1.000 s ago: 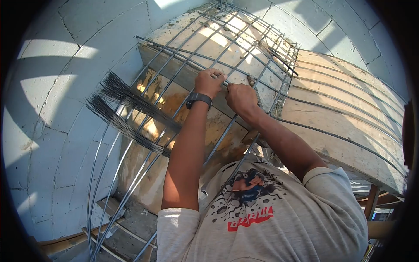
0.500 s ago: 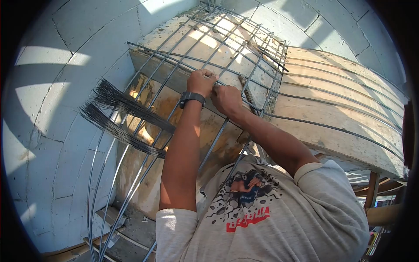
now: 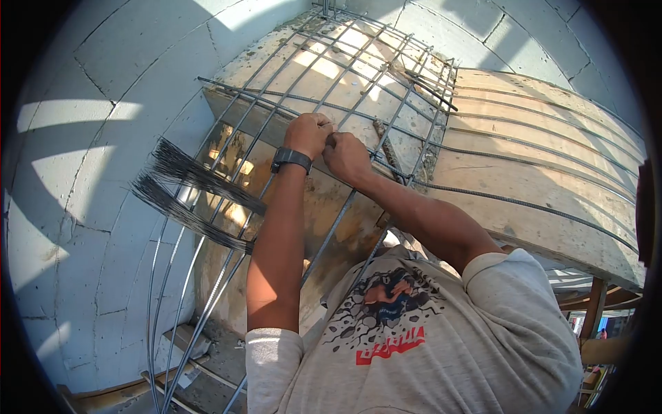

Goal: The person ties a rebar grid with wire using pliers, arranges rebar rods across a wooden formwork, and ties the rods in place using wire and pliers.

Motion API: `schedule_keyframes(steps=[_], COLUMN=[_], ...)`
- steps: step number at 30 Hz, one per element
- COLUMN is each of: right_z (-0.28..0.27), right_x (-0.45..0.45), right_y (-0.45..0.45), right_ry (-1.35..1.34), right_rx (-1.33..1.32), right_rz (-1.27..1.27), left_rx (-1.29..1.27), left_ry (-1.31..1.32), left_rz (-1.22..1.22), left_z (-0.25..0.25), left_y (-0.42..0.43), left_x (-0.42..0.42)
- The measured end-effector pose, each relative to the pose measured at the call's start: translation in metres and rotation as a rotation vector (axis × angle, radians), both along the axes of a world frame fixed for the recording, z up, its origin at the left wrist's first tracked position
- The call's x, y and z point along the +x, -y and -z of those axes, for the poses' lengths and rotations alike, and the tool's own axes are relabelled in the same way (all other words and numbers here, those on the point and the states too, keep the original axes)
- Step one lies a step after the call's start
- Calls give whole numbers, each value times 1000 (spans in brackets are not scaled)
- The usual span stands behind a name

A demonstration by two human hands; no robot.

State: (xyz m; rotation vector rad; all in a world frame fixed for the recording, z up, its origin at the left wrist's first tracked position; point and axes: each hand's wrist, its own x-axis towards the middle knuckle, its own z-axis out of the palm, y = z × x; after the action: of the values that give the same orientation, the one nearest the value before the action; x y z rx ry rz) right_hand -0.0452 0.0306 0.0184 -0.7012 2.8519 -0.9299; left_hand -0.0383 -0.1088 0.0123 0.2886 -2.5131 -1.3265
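left hand (image 3: 307, 135), right hand (image 3: 347, 158) closed at rebar (image 3: 336, 226), grip hidden; shirt (image 3: 448, 383): red lettering (image 3: 391, 347) illegible

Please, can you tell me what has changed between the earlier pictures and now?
The right hand has moved slightly left, away from the brown stick, which now shows more fully. The view has shifted too. No clear grasping or letting go is visible. The left hand stays close beside it, and the black wires still lie across the metal bars.
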Motion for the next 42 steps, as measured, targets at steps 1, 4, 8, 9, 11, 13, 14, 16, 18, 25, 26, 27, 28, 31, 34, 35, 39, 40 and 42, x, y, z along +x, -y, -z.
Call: schedule_keyframes(steps=[1,4,8,9,11,13,14,16,18,25,26,27,28,31,34,35,39,40,42], right_z=[2,-1,-23,-29,-30,-36,-40,-51,-63,-66,-65,-62,-60,-62,-52,-48,-45,-47,-50], right_x=[-2,-7,-16,-18,-21,-28,-34,-39,-40,-58,-61,-64,-66,-66,-68,-70,-67,-65,-70], right_y=[-1,-1,-8,-10,-13,-13,-12,-12,-12,-6,-6,-8,-10,-18,-26,-28,-33,-33,-34], right_ry=[12,53,156,184,70,-13,-33,-74,-113,-333,-354,-373,-388,-462,-518,-538,-561,-555,-603], right_rx=[-5,-10,38,58,125,228,299,404,473,647,634,622,611,592,543,522,493,497,463], right_rz=[1,-2,-43,-62,-124,-191,-222,-284,-348,-647,-672,-697,-722,-765,-784,-789,-775,-762,-728], left_rx=[-3,-36,102,103,126,169,152,121,81,-52,-98,-142,-183,-174,-122,-111,-156,-201,-232], left_ry=[8,10,-19,-7,-5,-26,-38,-67,-57,-34,-23,-27,-28,-52,-26,-9,12,-26,-84], left_rz=[18,-15,-11,-25,-10,46,49,51,42,60,58,67,77,67,59,59,106,102,91], left_z=[-1,-4,6,5,5,13,18,19,13,8,8,9,11,15,14,13,2,8,14], left_y=[0,-5,0,-3,-4,-1,0,2,0,-5,-5,-5,-5,-5,-7,-7,-7,-8,-9], left_x=[-2,0,-1,2,7,8,9,12,14,19,19,19,18,21,22,21,22,20,19])
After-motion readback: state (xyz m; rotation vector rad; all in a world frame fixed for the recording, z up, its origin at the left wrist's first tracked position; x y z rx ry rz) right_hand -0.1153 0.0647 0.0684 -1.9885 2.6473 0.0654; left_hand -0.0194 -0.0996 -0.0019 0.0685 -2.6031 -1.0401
